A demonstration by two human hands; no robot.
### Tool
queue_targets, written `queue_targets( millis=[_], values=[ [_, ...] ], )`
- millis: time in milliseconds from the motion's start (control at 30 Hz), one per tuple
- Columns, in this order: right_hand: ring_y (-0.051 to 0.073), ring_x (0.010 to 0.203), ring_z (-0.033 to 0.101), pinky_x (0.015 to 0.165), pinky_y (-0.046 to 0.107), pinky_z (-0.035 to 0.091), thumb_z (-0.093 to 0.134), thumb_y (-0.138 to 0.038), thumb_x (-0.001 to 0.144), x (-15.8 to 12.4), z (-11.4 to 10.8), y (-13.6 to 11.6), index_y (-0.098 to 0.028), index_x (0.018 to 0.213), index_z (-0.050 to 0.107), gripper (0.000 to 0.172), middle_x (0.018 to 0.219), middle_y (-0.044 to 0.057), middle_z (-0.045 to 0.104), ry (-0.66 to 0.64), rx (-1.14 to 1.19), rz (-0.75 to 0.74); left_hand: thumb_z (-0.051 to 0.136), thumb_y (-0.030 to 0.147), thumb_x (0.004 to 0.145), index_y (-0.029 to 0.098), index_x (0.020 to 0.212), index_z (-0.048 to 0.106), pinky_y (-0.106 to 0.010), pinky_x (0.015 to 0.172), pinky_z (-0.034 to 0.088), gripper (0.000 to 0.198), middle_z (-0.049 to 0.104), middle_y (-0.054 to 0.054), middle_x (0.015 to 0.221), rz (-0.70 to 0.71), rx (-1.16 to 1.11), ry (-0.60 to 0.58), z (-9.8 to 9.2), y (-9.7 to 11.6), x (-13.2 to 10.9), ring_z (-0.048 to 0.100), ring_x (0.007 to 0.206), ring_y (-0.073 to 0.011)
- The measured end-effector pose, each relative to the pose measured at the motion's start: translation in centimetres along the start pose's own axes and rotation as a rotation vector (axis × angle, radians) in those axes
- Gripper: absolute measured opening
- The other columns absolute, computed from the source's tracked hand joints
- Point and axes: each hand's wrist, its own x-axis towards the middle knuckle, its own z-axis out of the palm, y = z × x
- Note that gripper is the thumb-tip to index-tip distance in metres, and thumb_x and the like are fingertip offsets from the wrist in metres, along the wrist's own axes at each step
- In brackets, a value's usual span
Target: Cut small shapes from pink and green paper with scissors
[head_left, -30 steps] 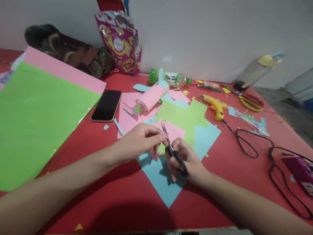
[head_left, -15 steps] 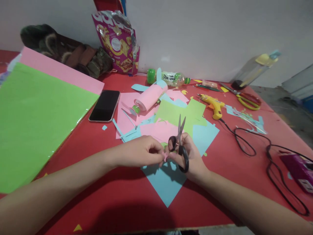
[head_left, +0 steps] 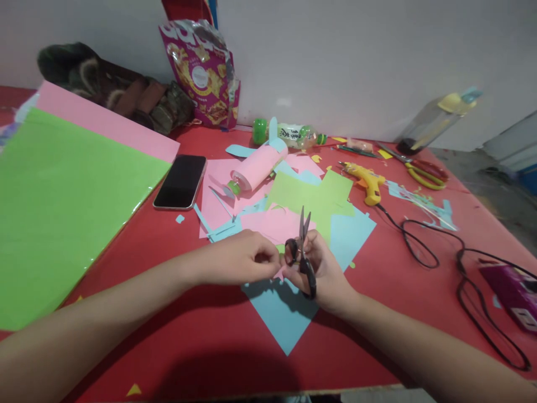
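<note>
My left hand [head_left: 247,258] pinches a small pink paper piece [head_left: 280,273] between thumb and fingers. Touching the same piece from the other side are the fingertips of my right hand [head_left: 325,274]. Black-handled scissors [head_left: 305,252] hang in my right hand, blades pointing up and slightly apart. Below both hands lies a blue paper sheet [head_left: 281,324]. Just beyond them are a pink sheet [head_left: 262,224] and a green sheet [head_left: 302,193]. A pink paper-wrapped bottle [head_left: 260,167] with blue paper fins lies farther back.
A phone [head_left: 181,182] and green paper pack [head_left: 79,207] lie left. At right are a yellow glue gun [head_left: 364,180] with its black cable [head_left: 419,252], red-yellow scissors [head_left: 428,172] and a purple power strip [head_left: 514,296]. Behind stand a snack bag [head_left: 203,78] and a clear bottle [head_left: 436,126].
The scissors have tilted and shifted slightly left and down with my right hand, whose fingers have moved closer to my left. The pink piece has turned and is more covered.
</note>
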Motion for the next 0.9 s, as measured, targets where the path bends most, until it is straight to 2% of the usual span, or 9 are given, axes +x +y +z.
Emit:
queue_targets(
  millis=[133, 267, 367, 467, 667, 767, 900],
  values=[
    [0.005, 0.058, 0.046, 0.053, 0.018, 0.037, 0.063, -0.006, 0.063, 0.1, 0.0, 0.0, -0.022, 0.073, 0.031, 0.037, 0.068, -0.007, 0.045, 0.077, -0.028, -0.033, 0.039, 0.025, 0.075, 0.015, 0.068, 0.058, -0.017, 0.048, 0.031, 0.023, 0.052, 0.002, 0.057, -0.028, -0.014, 0.093, 0.1, 0.1, 0.1, 0.044, 0.052, -0.0080],
    [0.005, 0.060, 0.047, 0.052, 0.018, 0.037, 0.063, -0.006, 0.062, 0.2, -0.1, 0.0, -0.022, 0.074, 0.031, 0.038, 0.070, -0.007, 0.046, 0.126, -0.042, -0.048, 0.043, 0.027, 0.074, 0.014, 0.068, 0.057, -0.017, 0.048, 0.031, 0.020, 0.052, 0.003, 0.056, -0.023, -0.044, 0.120, 0.4, 0.1, 0.3, 0.043, 0.051, -0.0077],
    [0.005, 0.057, 0.047, 0.052, 0.019, 0.038, 0.065, -0.011, 0.064, 0.1, -0.1, 0.0, -0.022, 0.074, 0.031, 0.037, 0.069, -0.007, 0.046, 0.154, -0.043, -0.040, 0.043, 0.028, 0.075, 0.014, 0.067, 0.057, -0.019, 0.051, 0.035, 0.021, 0.056, 0.001, 0.059, -0.033, -0.097, 0.161, 0.4, 0.3, 0.2, 0.048, 0.054, -0.0092],
    [0.006, 0.055, 0.049, 0.052, 0.022, 0.040, 0.066, -0.022, 0.066, 0.1, -0.2, 0.1, -0.022, 0.074, 0.032, 0.035, 0.066, -0.008, 0.045, 0.102, -0.008, -0.010, 0.042, 0.028, 0.076, 0.015, 0.068, 0.054, -0.020, 0.056, 0.039, 0.019, 0.058, 0.001, 0.060, -0.054, -0.167, 0.235, -0.3, 0.5, -0.1, 0.054, 0.058, -0.0110],
    [0.008, 0.054, 0.049, 0.050, 0.023, 0.039, 0.065, -0.037, 0.066, -0.1, -0.3, 0.2, -0.022, 0.076, 0.032, 0.038, 0.064, -0.007, 0.043, -0.076, 0.023, 0.118, 0.045, 0.031, 0.076, 0.015, 0.063, 0.050, -0.020, 0.055, 0.040, 0.021, 0.053, 0.002, 0.058, -0.022, -0.157, 0.456, -1.9, 0.5, -0.8, 0.052, 0.057, -0.0104],
    [0.007, 0.054, 0.048, 0.049, 0.022, 0.040, 0.063, -0.037, 0.068, -0.2, -0.4, 0.2, -0.022, 0.077, 0.032, 0.036, 0.066, -0.007, 0.041, -0.119, 0.044, 0.126, 0.046, 0.030, 0.075, 0.015, 0.062, 0.050, -0.019, 0.053, 0.039, 0.020, 0.052, 0.002, 0.057, -0.007, -0.128, 0.492, -2.2, 0.5, -0.9, 0.049, 0.055, -0.0091],
    [0.005, 0.053, 0.046, 0.049, 0.021, 0.039, 0.064, -0.036, 0.067, -0.3, -0.4, 0.1, -0.021, 0.077, 0.032, 0.036, 0.069, -0.006, 0.040, -0.145, 0.028, 0.167, 0.046, 0.024, 0.074, 0.015, 0.061, 0.052, -0.019, 0.054, 0.038, 0.017, 0.054, 0.003, 0.057, -0.009, -0.065, 0.485, -2.2, 0.5, -1.0, 0.050, 0.055, -0.0089]
  ],
)
